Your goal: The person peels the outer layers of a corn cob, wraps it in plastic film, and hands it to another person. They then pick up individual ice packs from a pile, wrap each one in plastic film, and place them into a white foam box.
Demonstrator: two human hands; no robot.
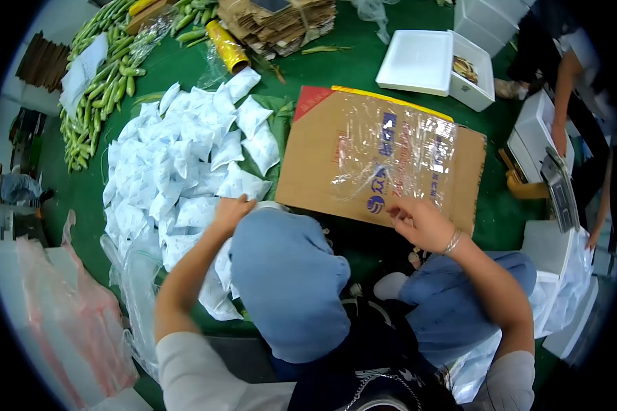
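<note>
My left hand [233, 211] is at the edge of the large pile of white pillow-shaped packets [168, 161]. Its fingers close at the lower edge of one white packet [243, 183], partly hiding that edge. Over the lower right of a flat cardboard box [308, 168] is my right hand [421, 222], fingers loosely bent and apart, holding nothing visible. Clear plastic film [363, 144] and printed lettering cover part of the box. Yellow tape runs along its far edge. My knee, in blue denim, rises between the two hands.
Green corn cobs [103, 103] lie heaped at the far left. Flattened cardboard [277, 24] and a yellow roll [226, 46] are at the back. A white foam box [474, 72] and its lid [415, 61] stand back right. Another person's arm [565, 89] reaches beside a scale [559, 188].
</note>
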